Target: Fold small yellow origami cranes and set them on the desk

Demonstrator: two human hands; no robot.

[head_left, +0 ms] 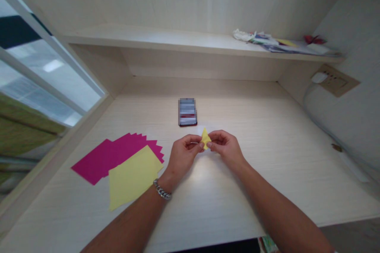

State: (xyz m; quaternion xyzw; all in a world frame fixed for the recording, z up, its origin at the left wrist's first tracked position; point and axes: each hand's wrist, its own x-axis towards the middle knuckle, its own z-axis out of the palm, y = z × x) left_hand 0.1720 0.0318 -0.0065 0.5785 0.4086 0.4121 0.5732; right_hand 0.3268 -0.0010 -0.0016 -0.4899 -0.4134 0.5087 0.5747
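Worktop spreads wide; pink sheets lie at the left; over the middle, fingers of left hand and right hand pinch a small yellow folded paper; gentle, even presses should keep its tip neat

Yellow folded paper partly behind fingertips, phone screen blurred to blocks
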